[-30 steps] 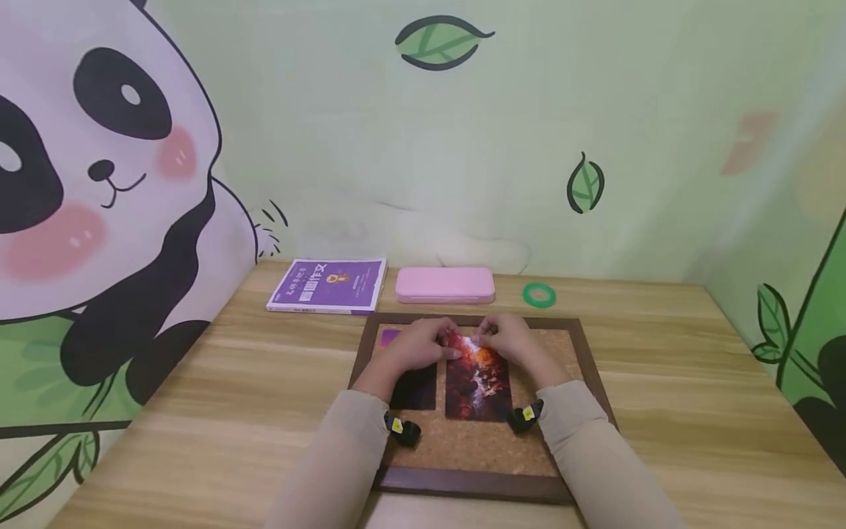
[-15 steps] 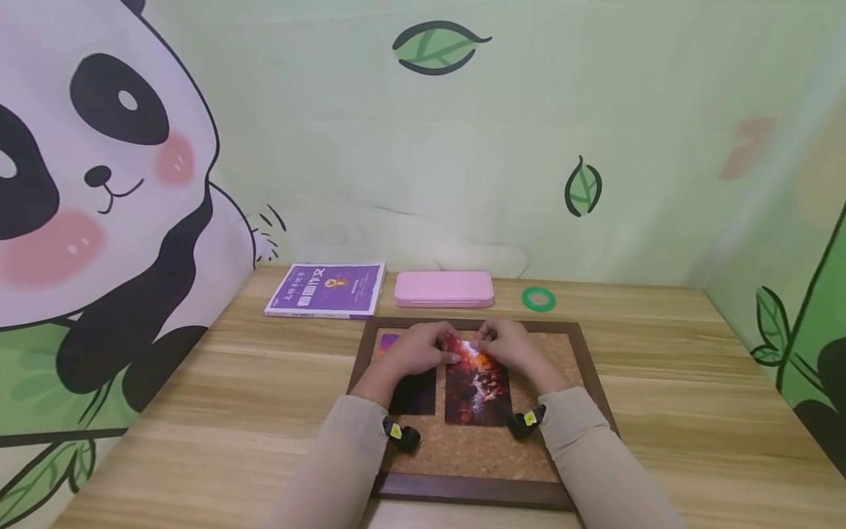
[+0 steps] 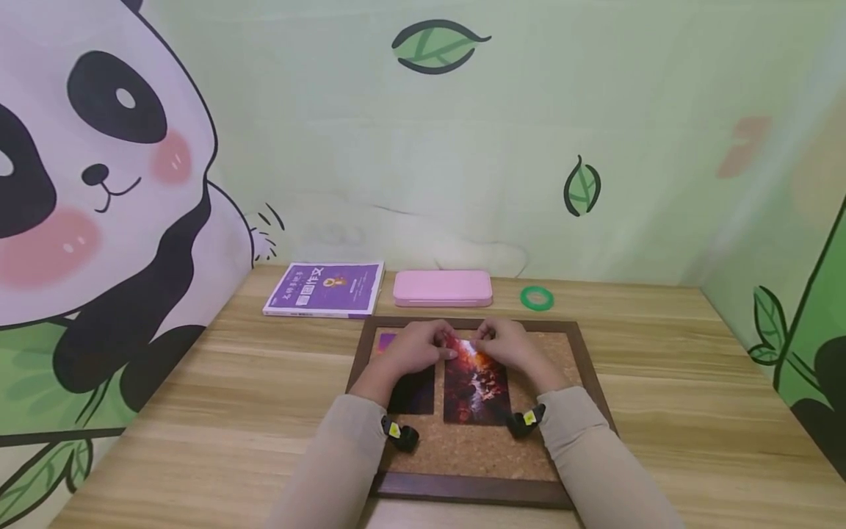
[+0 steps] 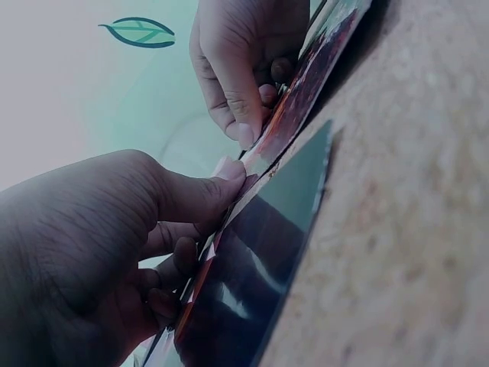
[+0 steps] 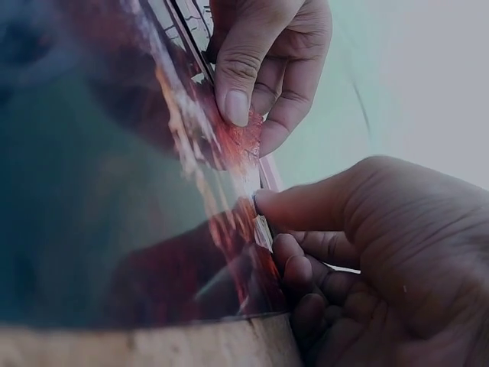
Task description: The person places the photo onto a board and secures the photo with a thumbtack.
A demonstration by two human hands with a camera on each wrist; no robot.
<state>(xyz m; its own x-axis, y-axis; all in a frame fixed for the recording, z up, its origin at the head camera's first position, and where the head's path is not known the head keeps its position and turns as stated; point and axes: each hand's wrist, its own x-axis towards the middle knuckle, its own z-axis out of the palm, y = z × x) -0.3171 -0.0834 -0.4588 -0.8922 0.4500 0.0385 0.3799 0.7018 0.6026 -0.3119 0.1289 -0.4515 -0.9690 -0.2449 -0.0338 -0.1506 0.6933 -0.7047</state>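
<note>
A glossy photo card in red, orange and black lies over the framed corkboard, near its middle. My left hand pinches its top left corner between thumb and fingers, plainly seen in the right wrist view. At the top edge, further right, my right hand holds the card with the thumb on its face; the curled fingers sit along the edge. Left of this card is a second, dark picture with a purple top corner, partly covered by the left hand and forearm.
Behind the board, a purple book, a pink pencil case and a green roll of tape stand in a row on the wooden table. A panda-printed wall backs the table.
Both hands keep their hold at the card's top edge, with hardly any movement. The head view has shifted slightly.
</note>
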